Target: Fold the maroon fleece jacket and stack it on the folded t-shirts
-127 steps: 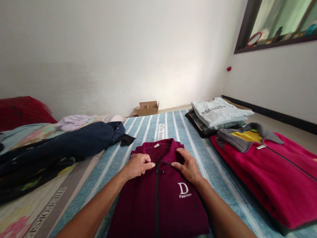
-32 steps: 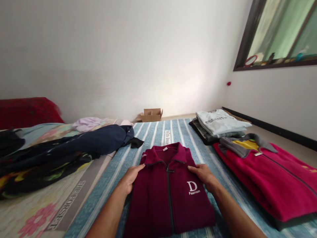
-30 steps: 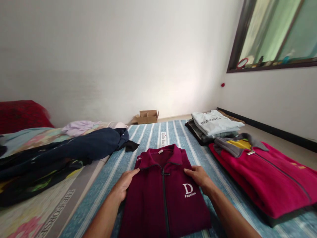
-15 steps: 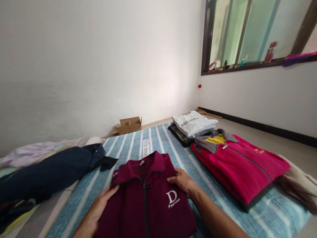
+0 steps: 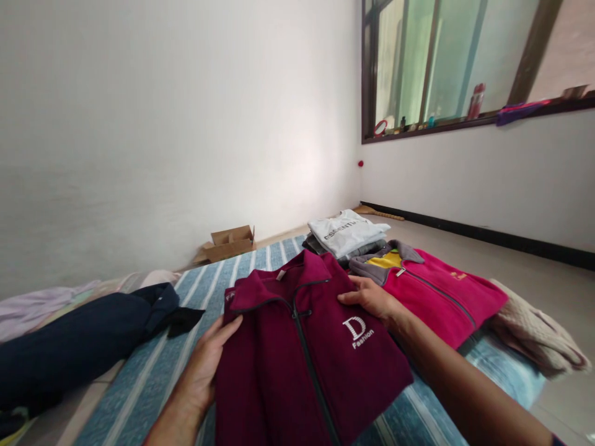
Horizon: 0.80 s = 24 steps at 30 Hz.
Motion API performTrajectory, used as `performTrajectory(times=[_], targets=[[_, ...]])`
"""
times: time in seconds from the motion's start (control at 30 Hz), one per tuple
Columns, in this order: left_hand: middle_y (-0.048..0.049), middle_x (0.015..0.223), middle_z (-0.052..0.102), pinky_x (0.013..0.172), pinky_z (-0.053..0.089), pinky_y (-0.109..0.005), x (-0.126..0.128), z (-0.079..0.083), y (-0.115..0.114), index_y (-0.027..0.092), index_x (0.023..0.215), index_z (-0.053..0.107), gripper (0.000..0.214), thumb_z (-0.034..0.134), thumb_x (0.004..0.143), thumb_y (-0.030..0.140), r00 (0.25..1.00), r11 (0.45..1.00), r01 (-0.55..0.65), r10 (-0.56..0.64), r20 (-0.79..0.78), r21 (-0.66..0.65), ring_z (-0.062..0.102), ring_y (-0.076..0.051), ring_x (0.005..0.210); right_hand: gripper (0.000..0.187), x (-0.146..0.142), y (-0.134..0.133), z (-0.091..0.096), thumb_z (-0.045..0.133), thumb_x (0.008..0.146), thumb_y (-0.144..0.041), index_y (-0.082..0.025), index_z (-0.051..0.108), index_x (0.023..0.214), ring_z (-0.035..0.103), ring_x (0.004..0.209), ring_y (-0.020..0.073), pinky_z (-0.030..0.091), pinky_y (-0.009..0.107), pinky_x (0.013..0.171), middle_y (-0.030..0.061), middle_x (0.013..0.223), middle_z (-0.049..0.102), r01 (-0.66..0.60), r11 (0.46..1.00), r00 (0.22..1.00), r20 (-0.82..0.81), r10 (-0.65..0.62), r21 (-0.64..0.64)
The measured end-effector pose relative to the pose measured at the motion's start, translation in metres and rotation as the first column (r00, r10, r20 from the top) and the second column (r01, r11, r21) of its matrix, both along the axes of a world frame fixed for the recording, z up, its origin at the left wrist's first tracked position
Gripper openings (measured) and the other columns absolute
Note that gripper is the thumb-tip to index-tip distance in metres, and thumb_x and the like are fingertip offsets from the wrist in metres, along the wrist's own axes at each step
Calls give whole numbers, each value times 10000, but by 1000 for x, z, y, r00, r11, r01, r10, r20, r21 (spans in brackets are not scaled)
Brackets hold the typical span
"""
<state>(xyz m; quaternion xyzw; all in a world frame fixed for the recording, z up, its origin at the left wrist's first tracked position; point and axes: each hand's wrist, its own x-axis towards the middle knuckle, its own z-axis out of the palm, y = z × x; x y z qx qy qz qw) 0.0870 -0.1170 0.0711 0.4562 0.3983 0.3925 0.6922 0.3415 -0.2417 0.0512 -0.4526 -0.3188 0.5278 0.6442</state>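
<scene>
Maroon fleece jacket (image 5: 302, 347), folded with the zip closed, lies on a blue-and-white striped mat (image 5: 139, 384), collar pointing away from the person. The fleece has a fine, soft nap, a dark zip and white embroidered "D Fashion" lettering. Left hand (image 5: 204, 365): open, palm turned up, fingers spread against the jacket's left edge. Right hand (image 5: 372, 297): open, fingers lying flat across the upper right of the jacket, with no pinch seen. Cannot tell whether the jacket's near end is lifted from the mat. Beyond the collar sits a stack of folded shirts (image 5: 344, 235), the top one pale with dark lettering. Just beside it lies a folded pink-red fleece jacket (image 5: 437, 297) with a grey collar and yellow lining. A rough beige cloth (image 5: 534, 328) touches that jacket's far side. A navy garment (image 5: 79, 334) lies left of the mat. Open cardboard box (image 5: 227, 244) stands by the wall, flaps up; contents hidden.
</scene>
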Motion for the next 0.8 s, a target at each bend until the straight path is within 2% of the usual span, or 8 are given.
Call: performTrajectory(times=[0.2, 0.4, 0.6, 0.7, 0.8], targets=[[-45, 835, 714, 675, 557, -344, 88, 18, -23, 176, 1056, 603, 349, 644, 711, 155, 991, 997, 64, -69, 115, 48, 687, -217, 702, 439, 86, -35, 36, 725, 557, -166, -177, 647, 988, 666, 676, 217, 523, 381, 718, 48, 801, 712, 84, 994, 988, 135, -75, -65], [-35, 782, 701, 695, 537, -320, 182, 16, -47, 172, 958, 582, 291, 667, 679, 170, 959, 989, 121, -138, 249, 80, 676, -203, 721, 377, 176, -69, 64, 633, 645, -71, -85, 642, 1022, 671, 657, 225, 503, 374, 674, 102, 769, 707, 150, 972, 970, 216, -109, -183], [-40, 788, 689, 682, 521, -296, 252, -9, -61, 168, 952, 583, 303, 686, 672, 220, 948, 986, 144, -163, 275, 88, 660, -186, 718, 347, 235, -97, 63, 598, 706, -75, -78, 625, 1052, 669, 673, 217, 475, 362, 678, 143, 807, 701, 152, 949, 960, 268, -77, -275], [-41, 804, 690, 685, 515, -283, 273, -28, -62, 171, 965, 593, 331, 708, 666, 253, 965, 988, 124, -142, 222, 90, 654, -183, 735, 324, 254, -101, 55, 632, 684, -96, -90, 644, 1007, 665, 686, 213, 465, 346, 673, 152, 831, 700, 144, 936, 956, 291, -47, -320], [-48, 839, 693, 679, 514, -281, 282, -46, -61, 174, 975, 594, 347, 718, 663, 258, 971, 991, 113, -124, 206, 67, 654, -180, 733, 318, 264, -99, 44, 658, 651, -102, -95, 663, 968, 659, 658, 220, 463, 360, 659, 165, 825, 698, 154, 923, 959, 277, -53, -354]])
